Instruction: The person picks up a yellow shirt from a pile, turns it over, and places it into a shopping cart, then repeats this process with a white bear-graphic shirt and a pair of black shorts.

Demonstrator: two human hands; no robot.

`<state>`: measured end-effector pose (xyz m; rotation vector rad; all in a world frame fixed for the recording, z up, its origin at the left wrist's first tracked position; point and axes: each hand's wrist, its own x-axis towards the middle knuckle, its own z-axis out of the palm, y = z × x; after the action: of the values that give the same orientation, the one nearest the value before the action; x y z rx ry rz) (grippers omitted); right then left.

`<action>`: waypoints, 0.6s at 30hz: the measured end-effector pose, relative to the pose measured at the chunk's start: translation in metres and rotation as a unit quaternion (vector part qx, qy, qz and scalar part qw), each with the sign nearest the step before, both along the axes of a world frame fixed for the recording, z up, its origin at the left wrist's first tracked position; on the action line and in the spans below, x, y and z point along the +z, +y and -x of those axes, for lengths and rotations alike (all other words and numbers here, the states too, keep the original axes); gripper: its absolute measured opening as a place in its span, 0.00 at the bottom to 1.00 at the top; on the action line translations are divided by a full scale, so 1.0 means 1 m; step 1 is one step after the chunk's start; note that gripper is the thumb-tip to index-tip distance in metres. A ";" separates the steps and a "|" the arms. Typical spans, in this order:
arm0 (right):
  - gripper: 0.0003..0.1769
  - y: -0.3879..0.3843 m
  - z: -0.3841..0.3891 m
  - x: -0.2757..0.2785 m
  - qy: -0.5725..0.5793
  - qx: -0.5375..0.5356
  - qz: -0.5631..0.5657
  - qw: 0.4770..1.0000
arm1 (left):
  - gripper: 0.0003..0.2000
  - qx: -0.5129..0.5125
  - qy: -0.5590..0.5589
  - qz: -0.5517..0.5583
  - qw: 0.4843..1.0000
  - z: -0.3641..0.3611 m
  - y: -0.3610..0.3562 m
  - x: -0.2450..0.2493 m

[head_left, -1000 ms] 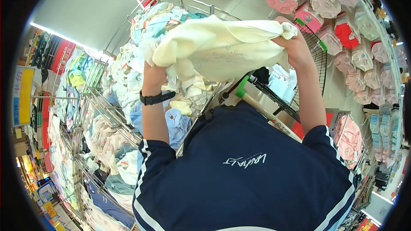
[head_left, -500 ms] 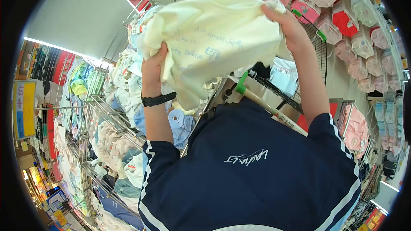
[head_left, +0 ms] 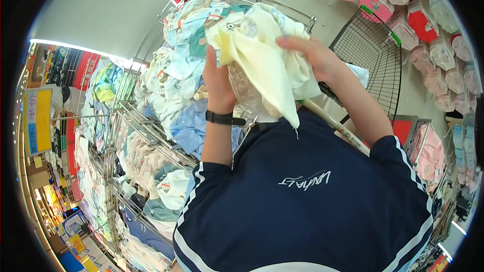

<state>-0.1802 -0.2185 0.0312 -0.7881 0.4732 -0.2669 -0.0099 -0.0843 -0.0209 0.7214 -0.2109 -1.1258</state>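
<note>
A pale yellow garment point(head_left: 267, 65) hangs bunched between my two hands, one pointed end drooping towards my dark blue shirt. My left hand point(head_left: 219, 78), with a black band on the wrist, is upright at the garment's left side, its thumb and fingers partly hidden by cloth. My right hand point(head_left: 315, 58) is at the garment's right side, fingers reaching over its upper folds. Behind the garment, a heap of light-coloured clothes point(head_left: 169, 78) fills a metal-railed bin.
A black wire shopping cart point(head_left: 373, 53) with green fittings stands at the right. Packaged pink, red and white items point(head_left: 423, 25) hang on a rack farther right. Metal rails point(head_left: 151, 136) divide the clothing bins at left. A yellow and blue sign point(head_left: 38, 121) is at the far left.
The garment has gone from spread out to bunched and lower, its writing no longer showing. Both hands have come closer together, and more of the bin and cart shows.
</note>
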 end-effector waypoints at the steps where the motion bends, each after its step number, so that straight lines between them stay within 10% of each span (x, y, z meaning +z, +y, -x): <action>1: 0.20 -0.002 0.003 -0.001 0.005 -0.008 0.012 1.000 | 0.17 -0.026 0.065 -0.009 0.998 0.009 0.003 0.005; 5: 0.18 0.001 0.004 -0.010 0.008 -0.049 0.033 0.998 | 0.15 0.013 0.015 -0.092 0.996 0.034 0.006 0.021; 9: 0.18 -0.005 0.011 0.001 0.015 -0.060 0.019 0.998 | 0.10 -0.036 0.021 0.071 0.997 0.002 0.006 -0.005; 11: 0.17 -0.008 0.015 0.010 0.037 -0.091 0.098 0.990 | 0.17 0.024 -0.267 -0.121 0.956 -0.017 0.010 -0.002; 13: 0.17 -0.004 0.020 0.019 0.060 -0.149 0.249 0.955 | 0.23 0.072 -0.543 -0.241 0.801 -0.029 0.016 0.011; 14: 0.19 -0.002 0.022 0.025 0.090 -0.138 0.400 0.902 | 0.38 0.114 -0.604 -0.298 0.731 -0.036 0.020 0.006; 18: 0.24 0.034 0.001 0.031 0.156 0.053 0.800 0.576 | 0.50 0.059 -0.493 0.050 0.867 0.047 0.003 0.050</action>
<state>-0.1809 -0.1845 0.0625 -2.7167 0.4157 -0.4248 -0.0565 -0.0816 0.0294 1.1542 -1.0683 -0.5321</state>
